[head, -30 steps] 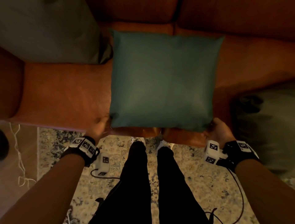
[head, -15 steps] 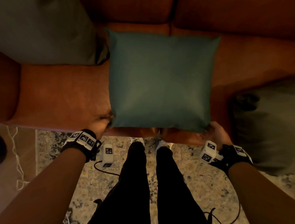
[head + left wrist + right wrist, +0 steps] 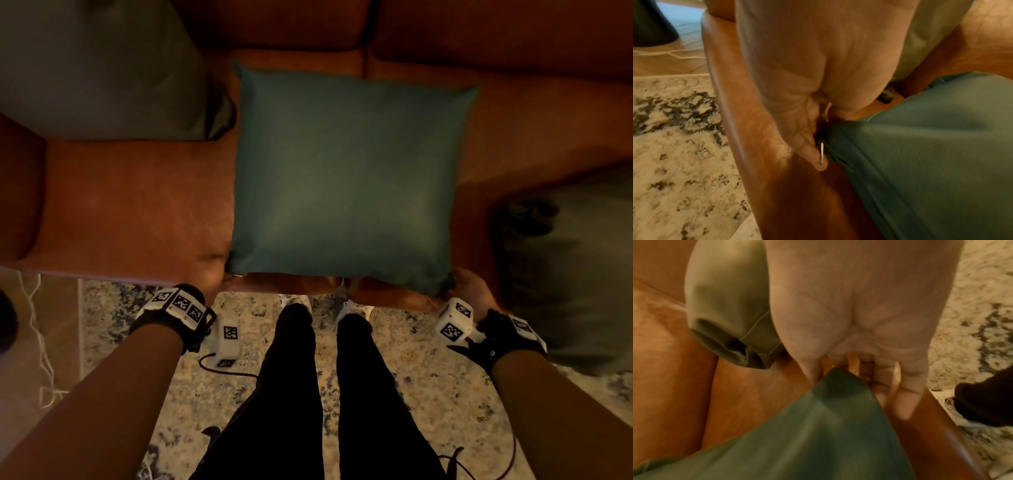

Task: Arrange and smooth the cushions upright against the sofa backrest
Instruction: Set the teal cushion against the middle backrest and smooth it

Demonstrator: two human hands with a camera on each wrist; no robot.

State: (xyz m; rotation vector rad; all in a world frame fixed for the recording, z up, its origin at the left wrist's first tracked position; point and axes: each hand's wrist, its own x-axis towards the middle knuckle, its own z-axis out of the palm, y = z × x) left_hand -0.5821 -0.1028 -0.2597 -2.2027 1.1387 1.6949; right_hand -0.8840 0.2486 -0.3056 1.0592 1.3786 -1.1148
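A teal square cushion (image 3: 342, 178) lies flat on the brown leather sofa seat (image 3: 137, 205), with its far edge near the backrest (image 3: 479, 31). My left hand (image 3: 214, 270) pinches its near left corner at the seat's front edge. In the left wrist view the fingers (image 3: 809, 146) curl at the corner of the teal cushion (image 3: 931, 154). My right hand (image 3: 469, 284) holds the near right corner. In the right wrist view the thumb lies on top of that cushion corner (image 3: 834, 386) and the fingers (image 3: 904, 402) are under it.
An olive-grey cushion (image 3: 102, 68) leans at the sofa's back left, beside the armrest (image 3: 17, 188). A second one (image 3: 575, 260) lies on the seat at the right. A patterned rug (image 3: 411, 377), my legs and trailing cables are below the seat's front edge.
Almost nothing differs. Both hands keep their hold on the teal cushion's near corners, and the cushion stays flat on the seat.
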